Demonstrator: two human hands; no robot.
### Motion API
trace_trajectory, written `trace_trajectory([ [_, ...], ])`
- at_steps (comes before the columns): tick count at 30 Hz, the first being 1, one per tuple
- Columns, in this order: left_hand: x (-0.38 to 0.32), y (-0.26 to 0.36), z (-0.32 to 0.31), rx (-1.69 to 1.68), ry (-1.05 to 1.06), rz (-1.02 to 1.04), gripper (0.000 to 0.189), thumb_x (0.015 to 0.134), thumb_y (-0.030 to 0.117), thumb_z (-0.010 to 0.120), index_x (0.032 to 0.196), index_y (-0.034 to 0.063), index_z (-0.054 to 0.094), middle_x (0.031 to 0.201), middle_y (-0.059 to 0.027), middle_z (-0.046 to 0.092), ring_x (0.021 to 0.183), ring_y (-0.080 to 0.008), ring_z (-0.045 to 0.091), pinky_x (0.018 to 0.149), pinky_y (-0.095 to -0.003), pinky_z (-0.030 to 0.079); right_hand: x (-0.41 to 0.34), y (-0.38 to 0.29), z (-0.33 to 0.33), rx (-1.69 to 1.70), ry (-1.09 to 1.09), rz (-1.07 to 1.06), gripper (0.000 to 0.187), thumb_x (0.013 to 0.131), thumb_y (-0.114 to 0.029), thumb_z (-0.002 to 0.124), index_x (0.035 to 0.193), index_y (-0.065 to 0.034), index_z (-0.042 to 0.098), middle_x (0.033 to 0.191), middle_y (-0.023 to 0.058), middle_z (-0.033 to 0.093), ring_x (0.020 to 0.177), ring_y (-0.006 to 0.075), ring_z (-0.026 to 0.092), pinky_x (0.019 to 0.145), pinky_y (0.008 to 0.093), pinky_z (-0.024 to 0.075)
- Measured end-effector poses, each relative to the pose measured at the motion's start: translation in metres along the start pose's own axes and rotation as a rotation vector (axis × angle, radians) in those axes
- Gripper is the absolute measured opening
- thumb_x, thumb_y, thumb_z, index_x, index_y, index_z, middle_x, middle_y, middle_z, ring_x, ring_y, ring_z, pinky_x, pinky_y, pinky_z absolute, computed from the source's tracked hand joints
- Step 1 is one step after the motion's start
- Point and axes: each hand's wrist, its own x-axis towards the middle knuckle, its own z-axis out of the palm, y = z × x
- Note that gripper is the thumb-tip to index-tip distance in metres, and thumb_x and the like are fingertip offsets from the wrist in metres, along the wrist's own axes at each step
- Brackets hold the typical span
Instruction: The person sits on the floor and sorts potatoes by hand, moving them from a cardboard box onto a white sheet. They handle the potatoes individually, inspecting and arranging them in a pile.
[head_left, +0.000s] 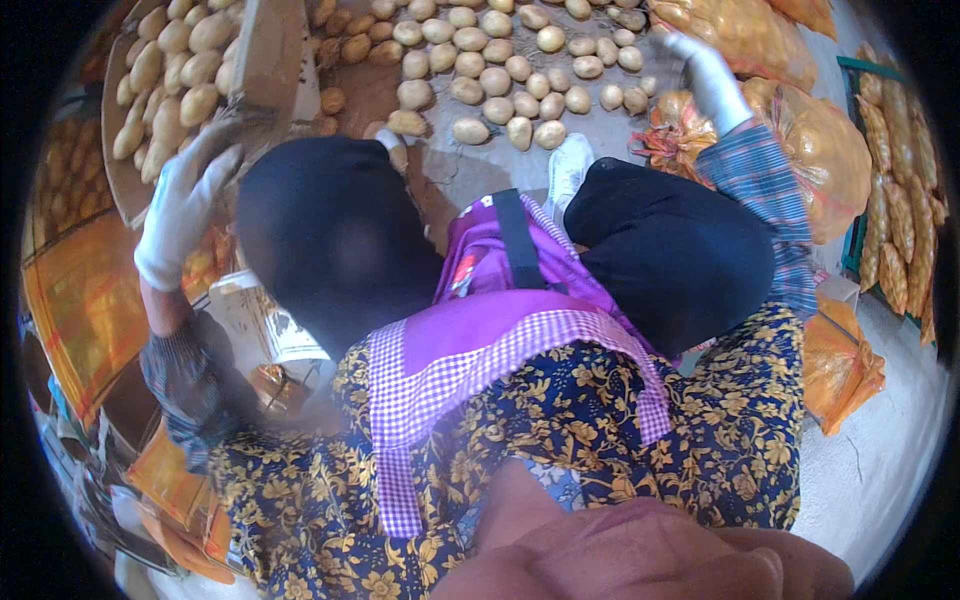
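Observation:
My left hand (186, 199) wears a white knit glove and reaches up beside a cardboard box (274, 56) of potatoes (169, 112); its fingertips are blurred against the box's lower edge, so whether they grip it is unclear. My right hand (686, 56), also in a white glove, is stretched out to the upper right, beside filled mesh sacks. Its fingers are blurred, and I cannot tell whether they hold anything. Many loose potatoes (495, 82) lie spread over the floor in front of my feet, between my two hands.
Filled mesh sacks of potatoes (814, 157) stand at the right, one tied with red string. Farther right, more long sacks (896, 187) lie by a green frame. Orange mesh bags (90, 300) are at the left. A white shoe (568, 169) is close to the loose potatoes.

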Motion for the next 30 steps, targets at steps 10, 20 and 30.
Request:
trace_trajectory([
  [10, 0.151, -0.018, 0.216, 0.542, -0.328, 0.846, 0.064, 0.073, 0.027, 0.078, 0.131, 0.0103, 0.057, 0.130, -0.0212, 0.054, 0.119, -0.0405, 0.056, 0.095, -0.0530, 0.049, 0.051, 0.202, 0.019, -0.412, 0.325, 0.305, 0.047, 0.084, -0.020, 0.072, 0.116, 0.0025, 0.046, 0.070, 0.0060, 0.059, 0.049, 0.0145, 0.055, 0.040, 0.0311, 0.0418],
  [20, 0.107, -0.061, 0.297, 0.710, -0.174, 1.030, 0.049, 0.091, 0.020, 0.052, 0.140, 0.0181, 0.054, 0.151, -0.0073, 0.043, 0.142, -0.0302, 0.038, 0.112, -0.0640, 0.035, 0.076, 0.152, 0.081, -0.209, 0.103, -0.417, 0.064, 0.086, -0.022, 0.071, 0.139, 0.0004, 0.045, 0.129, 0.0172, 0.060, 0.116, 0.0289, 0.060, 0.096, 0.0380, 0.0517],
  [30, 0.099, -0.081, 0.232, 0.680, -0.002, 0.593, 0.051, 0.084, 0.023, 0.066, 0.134, 0.0124, 0.061, 0.153, -0.0084, 0.043, 0.145, -0.0356, 0.034, 0.114, -0.0605, 0.032, 0.137, -0.022, 0.048, -1.227, 0.480, -0.621, 0.063, 0.087, -0.034, 0.064, 0.142, -0.0064, 0.048, 0.122, 0.0237, 0.059, 0.112, 0.0418, 0.059, 0.096, 0.0496, 0.0493],
])
